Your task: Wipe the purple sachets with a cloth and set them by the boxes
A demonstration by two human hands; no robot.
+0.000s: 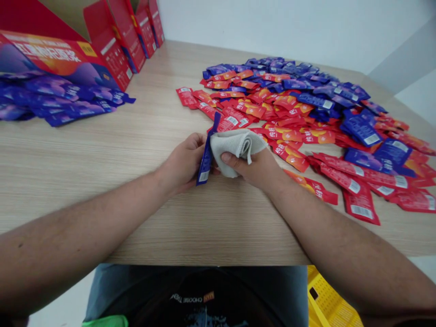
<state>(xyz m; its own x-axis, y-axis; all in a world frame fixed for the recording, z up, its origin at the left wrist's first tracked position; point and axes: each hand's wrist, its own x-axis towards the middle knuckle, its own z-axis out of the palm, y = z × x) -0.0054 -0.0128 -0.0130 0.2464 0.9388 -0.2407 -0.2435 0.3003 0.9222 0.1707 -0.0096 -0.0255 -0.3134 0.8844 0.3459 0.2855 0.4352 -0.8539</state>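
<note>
Near the middle of the table, my left hand (185, 159) grips a narrow blue-purple sachet (205, 160), which stands roughly on edge with its barcode end toward me. Just to its right, my right hand (254, 165) is closed on a folded white cloth (228, 147), thumb on top. The cloth lies against the sachet's right side. Some fingertips are hidden behind the sachet and cloth. Beyond and to the right spreads a large pile of red sachets (284, 131) and blue sachets (309, 97).
At the back left stand open red boxes (109, 59) in a row, with a stack of blue sachets (68, 100) before them. A white wall (272, 27) rises behind the wooden table (218, 227). A yellow object (332, 299) is below the table at right.
</note>
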